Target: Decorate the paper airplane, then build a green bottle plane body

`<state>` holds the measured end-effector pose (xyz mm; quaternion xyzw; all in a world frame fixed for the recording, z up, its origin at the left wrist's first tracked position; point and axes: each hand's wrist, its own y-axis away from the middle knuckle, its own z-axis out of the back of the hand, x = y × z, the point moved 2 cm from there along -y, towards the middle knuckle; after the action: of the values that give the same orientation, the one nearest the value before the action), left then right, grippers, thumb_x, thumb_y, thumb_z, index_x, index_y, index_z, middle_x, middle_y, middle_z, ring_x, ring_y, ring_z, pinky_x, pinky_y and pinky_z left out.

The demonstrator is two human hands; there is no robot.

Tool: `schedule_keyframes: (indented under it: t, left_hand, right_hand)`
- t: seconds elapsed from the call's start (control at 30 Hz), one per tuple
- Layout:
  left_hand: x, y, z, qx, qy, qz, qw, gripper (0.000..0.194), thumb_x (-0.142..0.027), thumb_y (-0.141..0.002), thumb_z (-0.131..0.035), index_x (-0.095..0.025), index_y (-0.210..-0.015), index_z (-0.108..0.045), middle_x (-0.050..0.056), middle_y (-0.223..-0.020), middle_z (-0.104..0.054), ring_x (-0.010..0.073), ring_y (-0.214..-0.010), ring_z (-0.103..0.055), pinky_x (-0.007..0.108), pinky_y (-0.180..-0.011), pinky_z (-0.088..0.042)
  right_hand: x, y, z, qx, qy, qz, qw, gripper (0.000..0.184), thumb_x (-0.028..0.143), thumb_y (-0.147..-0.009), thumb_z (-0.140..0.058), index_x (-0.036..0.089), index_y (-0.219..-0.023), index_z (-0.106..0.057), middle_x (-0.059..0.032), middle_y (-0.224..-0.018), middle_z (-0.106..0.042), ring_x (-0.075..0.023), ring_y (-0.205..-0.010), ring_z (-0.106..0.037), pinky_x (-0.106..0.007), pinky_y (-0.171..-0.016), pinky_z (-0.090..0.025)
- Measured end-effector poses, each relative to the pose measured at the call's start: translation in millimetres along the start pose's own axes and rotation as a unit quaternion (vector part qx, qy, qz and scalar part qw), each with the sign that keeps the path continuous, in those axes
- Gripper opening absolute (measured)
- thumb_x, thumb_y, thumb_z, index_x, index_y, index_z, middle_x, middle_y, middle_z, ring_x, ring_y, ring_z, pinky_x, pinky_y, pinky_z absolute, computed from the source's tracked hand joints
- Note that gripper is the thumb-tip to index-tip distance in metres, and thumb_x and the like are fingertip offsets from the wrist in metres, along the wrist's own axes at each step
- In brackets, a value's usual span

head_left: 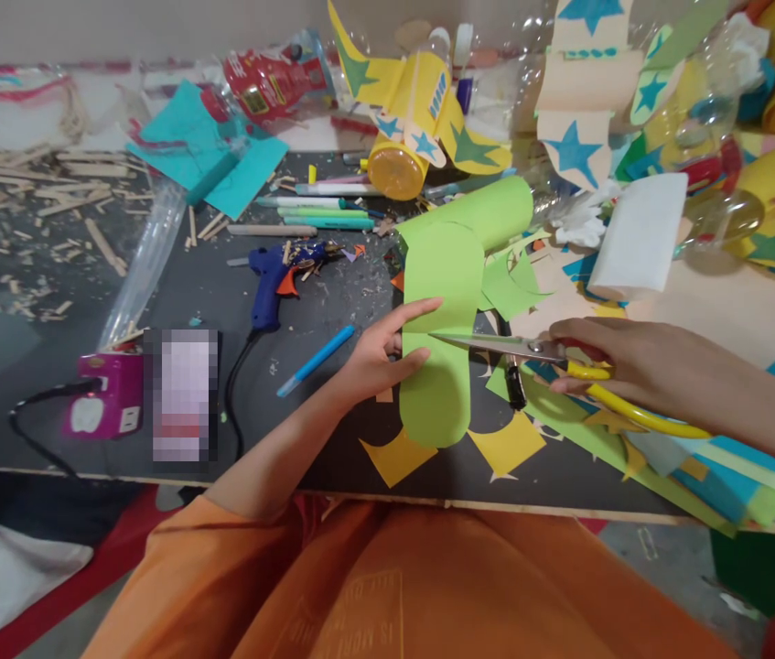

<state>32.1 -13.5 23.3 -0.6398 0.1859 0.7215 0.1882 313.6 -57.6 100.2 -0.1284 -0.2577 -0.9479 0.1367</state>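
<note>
Two hands flank the strip [436, 398], whose long axis runs near to far. The left hand [382, 355] is nearer, at the strip's left edge: part-spread, thumb and forefinger apart on top; whether its other fingers grip the underside, I cannot tell. The right hand [638, 359], to the strip's right, is curled round the scissors [497, 344] by their handles; the blades point left, crosswise to that axis, tip over the strip. Yellow scraps [397, 456] lie by its near end, the roll [507, 212] by its far end.

The single head-worn camera looks forward and down from close above the table [332, 458].
</note>
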Motion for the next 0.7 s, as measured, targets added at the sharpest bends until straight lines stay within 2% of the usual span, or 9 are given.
schedule_keyframes:
  t: [0.13,0.27,0.33,0.47,0.6,0.7]
  left_hand:
    - [0,0,-0.9,0.036,0.045,0.023,0.998,0.058,-0.049,-0.083,-0.070,-0.028,-0.135,-0.058,0.008,-0.124,-0.066,0.0052,-0.059,-0.054,0.016,-0.049,-0.043]
    - [-1,1,-1.1,0.044,0.028,0.021,0.998,0.057,-0.048,-0.083,-0.069,-0.028,-0.136,-0.057,0.009,-0.128,-0.065,0.0018,-0.052,-0.046,0.015,-0.046,-0.040]
    - [-3,1,-1.3,0.039,0.022,0.014,0.999,0.055,-0.045,-0.084,-0.069,-0.027,-0.135,-0.059,0.010,-0.132,-0.063,0.0033,-0.057,-0.052,0.015,-0.046,-0.040]
    - [-5,1,-1.8,0.037,0.038,0.005,0.999,0.054,-0.042,-0.084,-0.070,-0.024,-0.133,-0.060,0.011,-0.132,-0.063,0.0135,-0.083,-0.067,0.016,-0.057,-0.049]
    - [-4,0,-2.0,0.042,0.059,0.017,0.997,0.056,-0.046,-0.083,-0.071,-0.025,-0.134,-0.059,0.011,-0.126,-0.067,0.0121,-0.075,-0.067,0.018,-0.057,-0.051]
    - [-3,1,-2.4,0.045,0.074,0.028,0.996,0.058,-0.047,-0.083,-0.071,-0.025,-0.135,-0.058,0.011,-0.134,-0.063,0.0130,-0.080,-0.068,0.017,-0.058,-0.050]
  right_hand:
    - [2,-1,3,0.020,0.020,-0.016,0.999,0.082,0.087,-0.081,-0.015,0.025,-0.109,-0.060,-0.0140,-0.099,-0.074,-0.0322,-0.075,-0.069,-0.037,-0.055,-0.046]
    - [5,-2,3,0.024,0.027,-0.013,0.999,0.073,0.082,-0.084,-0.022,0.025,-0.110,-0.060,-0.0149,-0.103,-0.072,-0.0324,-0.079,-0.069,-0.038,-0.059,-0.046]
    - [6,-3,2,0.032,0.017,-0.012,0.999,0.072,0.081,-0.085,-0.023,0.024,-0.111,-0.060,-0.0155,-0.103,-0.072,-0.0328,-0.081,-0.069,-0.038,-0.059,-0.046]
    - [9,-6,2,0.035,-0.002,0.004,0.999,0.074,0.082,-0.085,-0.021,0.023,-0.110,-0.060,-0.0154,-0.103,-0.072,-0.0326,-0.083,-0.069,-0.037,-0.060,-0.046]
    - [10,-6,4,0.022,0.008,0.019,1.000,0.075,0.082,-0.085,-0.019,0.023,-0.106,-0.061,-0.0137,-0.094,-0.072,-0.0297,-0.075,-0.067,-0.034,-0.056,-0.042]
    - [11,-6,4,0.029,0.012,0.019,0.999,0.079,0.083,-0.085,-0.015,0.023,-0.107,-0.060,-0.0139,-0.094,-0.072,-0.0293,-0.073,-0.066,-0.033,-0.054,-0.040]
